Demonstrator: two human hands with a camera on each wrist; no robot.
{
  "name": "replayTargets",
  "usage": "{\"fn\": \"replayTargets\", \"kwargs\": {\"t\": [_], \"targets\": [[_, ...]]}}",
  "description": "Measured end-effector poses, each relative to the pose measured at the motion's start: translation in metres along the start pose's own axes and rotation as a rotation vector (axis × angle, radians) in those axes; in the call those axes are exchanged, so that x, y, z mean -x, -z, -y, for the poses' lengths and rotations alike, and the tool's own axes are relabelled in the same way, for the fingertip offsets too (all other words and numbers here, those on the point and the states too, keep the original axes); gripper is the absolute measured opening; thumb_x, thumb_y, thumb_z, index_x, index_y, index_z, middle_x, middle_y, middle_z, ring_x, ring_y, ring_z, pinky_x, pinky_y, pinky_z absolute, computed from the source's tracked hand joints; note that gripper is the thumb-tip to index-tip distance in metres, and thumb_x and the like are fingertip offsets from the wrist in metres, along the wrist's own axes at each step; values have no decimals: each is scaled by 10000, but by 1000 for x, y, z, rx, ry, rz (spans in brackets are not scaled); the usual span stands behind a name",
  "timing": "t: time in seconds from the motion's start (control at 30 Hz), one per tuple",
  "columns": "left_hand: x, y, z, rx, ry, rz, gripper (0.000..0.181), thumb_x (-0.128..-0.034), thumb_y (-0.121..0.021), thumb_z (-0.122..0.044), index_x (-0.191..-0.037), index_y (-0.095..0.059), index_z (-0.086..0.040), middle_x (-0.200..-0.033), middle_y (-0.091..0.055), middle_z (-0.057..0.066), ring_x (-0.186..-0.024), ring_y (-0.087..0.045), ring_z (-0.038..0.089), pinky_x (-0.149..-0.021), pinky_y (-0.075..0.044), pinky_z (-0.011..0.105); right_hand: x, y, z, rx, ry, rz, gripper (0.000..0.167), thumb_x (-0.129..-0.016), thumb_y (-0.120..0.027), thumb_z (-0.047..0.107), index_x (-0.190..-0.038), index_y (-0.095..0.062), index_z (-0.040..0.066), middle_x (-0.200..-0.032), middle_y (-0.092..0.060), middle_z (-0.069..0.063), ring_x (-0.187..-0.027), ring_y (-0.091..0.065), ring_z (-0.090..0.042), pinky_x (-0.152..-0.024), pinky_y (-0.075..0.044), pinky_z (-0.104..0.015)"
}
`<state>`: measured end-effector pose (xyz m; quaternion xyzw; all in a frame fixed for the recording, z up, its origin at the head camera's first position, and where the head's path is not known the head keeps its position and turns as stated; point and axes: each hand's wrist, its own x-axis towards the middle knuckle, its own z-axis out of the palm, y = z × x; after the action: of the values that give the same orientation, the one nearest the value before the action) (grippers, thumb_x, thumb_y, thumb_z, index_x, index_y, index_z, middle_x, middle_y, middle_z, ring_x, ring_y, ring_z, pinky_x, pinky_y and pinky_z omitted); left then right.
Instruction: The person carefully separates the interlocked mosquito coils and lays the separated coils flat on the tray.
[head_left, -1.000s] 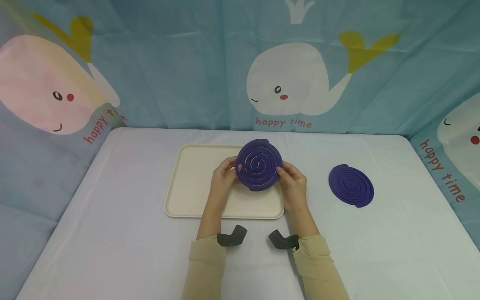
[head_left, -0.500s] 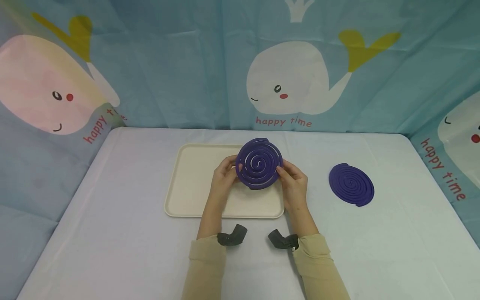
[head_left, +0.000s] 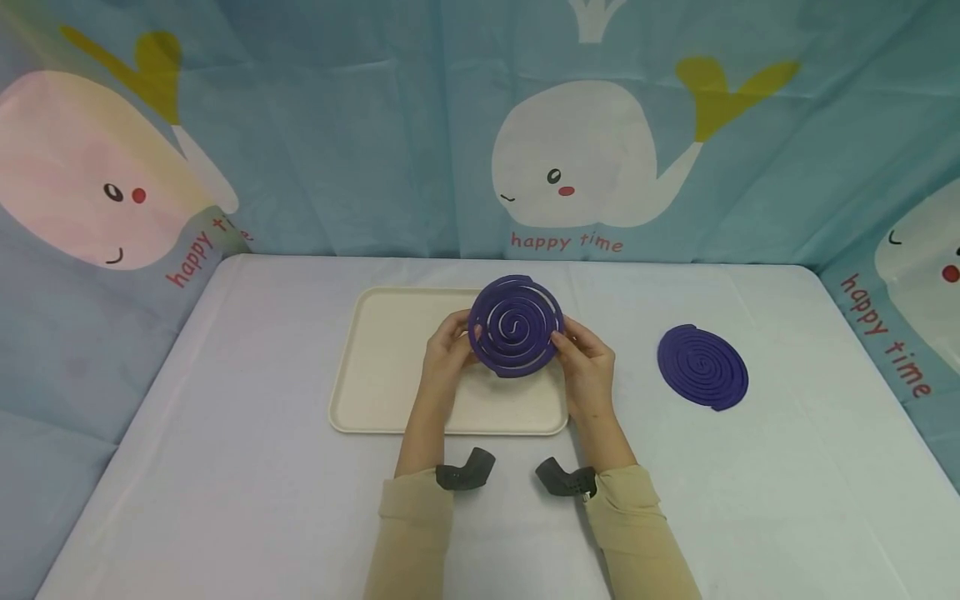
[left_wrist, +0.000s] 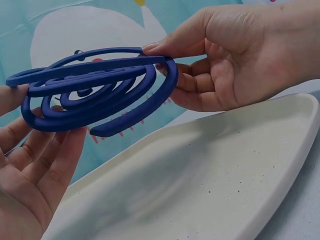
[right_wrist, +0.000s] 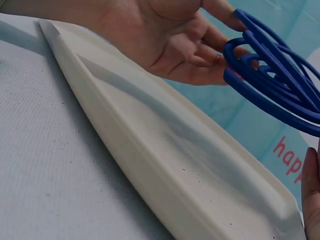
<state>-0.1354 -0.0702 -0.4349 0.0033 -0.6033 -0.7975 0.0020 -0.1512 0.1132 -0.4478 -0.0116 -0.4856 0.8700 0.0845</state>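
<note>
A purple mosquito coil is held above the tray in the head view, gaps showing between its turns. My left hand pinches its left edge, thumb on top and fingers beneath. Its right edge is pinched by my right hand. In the left wrist view the coil looks bluer, and its turns stand at different heights, partly pulled apart. The right wrist view shows only part of the coil. A second purple coil lies flat on the table to the right, its turns close together.
Beneath the hands lies a cream rectangular tray with a raised rim, dark specks on its floor. A white cloth covers the table. Behind hangs a blue curtain with printed whales. Dark wrist mounts jut inward from the sleeves.
Gaps between the turns of the held mosquito coil have widened since the first frame. Both hands keep their grip and stay almost in place. The second coil and the tray lie as before.
</note>
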Motion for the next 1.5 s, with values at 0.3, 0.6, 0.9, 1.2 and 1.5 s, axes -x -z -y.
{"fn": "replayTargets", "kwargs": {"t": [0.3, 0.6, 0.9, 1.2, 1.5], "targets": [[9, -5, -19, -30, 23, 12, 254, -980, -470, -113, -1201, -535, -6, -996, -616, -41, -847, -586, 108, -809, -508, 280, -1, 1, 0, -10, -17, 31, 361, -832, -536, -188, -839, -728, 117, -772, -662, -5, -705, -604, -91, -668, -525, -194], [0, 3, 3, -27, -15, 16, 281, -955, -552, -186, -1205, -557, -59, -1083, -600, 44, -881, -603, 149, -838, -516, 307, -1, 2, 3, 28, -76, 63, 291, -857, -538, -136, -828, -711, 97, -846, -694, -16, -739, -625, -104, -705, -522, -203], [1, 1, 1, -6, -4, 7, 298, -955, -552, -152, -1224, -551, -24, -1071, -612, 23, -907, -597, 130, -821, -510, 274, -3, 7, 7, 47, -127, 178, 315, -856, -492, -145, -818, -668, 114, -824, -635, 18, -780, -582, -94, -748, -496, -196], [0, 1, 2, -12, -9, -16, 287, -909, -604, -101, -1188, -577, -35, -1115, -599, 65, -957, -605, 154, -797, -514, 268, -3, 7, 7, 90, -137, 188, 311, -841, -508, -149, -817, -653, 125, -806, -618, 21, -772, -563, -93, -742, -484, -196], [0, 2, 2, -23, -4, -19, 303, -889, -632, -94, -1177, -585, -14, -1136, -581, 68, -970, -625, 159, -816, -520, 276, -3, 7, 6, 100, -139, 203, 319, -853, -496, -138, -831, -668, 131, -835, -625, 21, -799, -566, -100, -762, -481, -203]]}}
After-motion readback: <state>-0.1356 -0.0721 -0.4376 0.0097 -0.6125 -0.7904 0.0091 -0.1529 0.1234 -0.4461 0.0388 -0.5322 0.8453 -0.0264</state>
